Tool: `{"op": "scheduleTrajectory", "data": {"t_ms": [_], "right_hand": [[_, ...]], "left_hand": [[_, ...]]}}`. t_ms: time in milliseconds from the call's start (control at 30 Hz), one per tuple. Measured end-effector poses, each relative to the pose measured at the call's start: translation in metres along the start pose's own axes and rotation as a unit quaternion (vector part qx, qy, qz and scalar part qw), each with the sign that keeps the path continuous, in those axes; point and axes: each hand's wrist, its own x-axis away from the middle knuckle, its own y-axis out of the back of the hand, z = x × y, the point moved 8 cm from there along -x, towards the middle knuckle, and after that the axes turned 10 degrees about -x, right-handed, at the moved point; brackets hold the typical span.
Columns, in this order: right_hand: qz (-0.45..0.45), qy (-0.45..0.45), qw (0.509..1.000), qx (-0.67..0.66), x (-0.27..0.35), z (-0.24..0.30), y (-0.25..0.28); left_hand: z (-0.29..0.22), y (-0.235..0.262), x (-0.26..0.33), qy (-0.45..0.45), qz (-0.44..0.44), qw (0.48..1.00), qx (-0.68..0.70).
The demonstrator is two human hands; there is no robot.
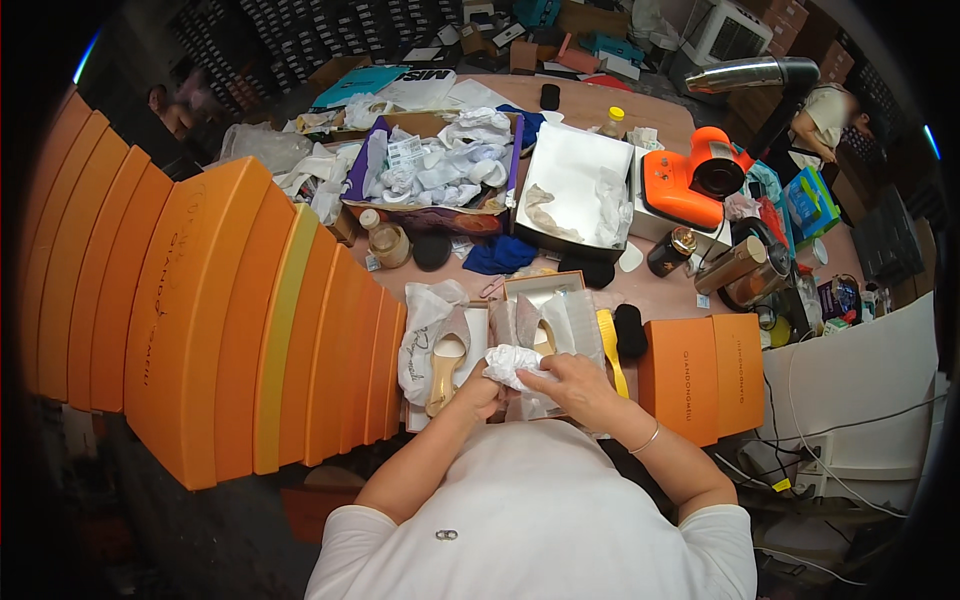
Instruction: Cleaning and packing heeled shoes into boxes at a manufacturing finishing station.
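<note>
Crumpled white tissue paper (514, 366) is bunched between my two hands above an open shoe box. My right hand (580, 388) is closed, thumb and fingers pressing into the paper from the right. At its lower left edge, my left hand (484, 392) is also closed, with its fingertips partly hidden. Beside my left hand lies a pale pointed shoe (448, 365) with a light insole, in the box. A second pale shoe (538, 328) sits behind the paper, partly covered. White wrapping sheets (424, 315) line the box (545, 286).
A tall row of orange shoe boxes (225, 330) stands at left; more orange boxes (700, 378) are at right. A yellow brush (612, 350) lies nearby. Farther back are a purple box (435, 208) of crumpled paper, a black-and-white box (572, 190) and an orange device (690, 180).
</note>
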Motion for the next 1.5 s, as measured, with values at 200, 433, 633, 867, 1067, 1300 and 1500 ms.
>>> {"op": "scheduleTrajectory", "data": {"t_ms": [200, 433, 633, 867, 1067, 1300, 1500], "right_hand": [[-0.017, 0.012, 0.997, 0.081, 0.003, -0.005, -0.002], [-0.228, -0.159, 0.942, -0.19, 0.02, -0.063, 0.014], [-0.187, -0.151, 0.812, -0.532, 0.014, -0.063, -0.027], [-0.185, -0.253, 0.827, -0.466, 0.029, -0.05, -0.026], [-0.203, -0.204, 0.867, -0.407, 0.02, -0.02, -0.039], [-0.228, -0.27, 0.803, -0.48, 0.059, -0.035, -0.077], [-0.328, -0.355, 0.687, -0.543, 0.12, -0.083, -0.053]], "left_hand": [[-0.032, -0.025, 0.022, -0.011, 0.098, 0.993, 0.07], [-0.045, -0.035, 0.033, -0.027, 0.1, 0.983, 0.148], [-0.026, -0.044, 0.046, -0.021, 0.133, 0.982, 0.133], [-0.055, -0.003, 0.043, -0.227, -0.039, 0.972, 0.036], [-0.019, -0.038, 0.055, -0.134, 0.038, 0.988, 0.07], [0.013, -0.053, 0.054, -0.004, 0.118, 0.987, 0.104], [0.011, -0.054, 0.015, -0.059, 0.055, 0.978, -0.19]]}}
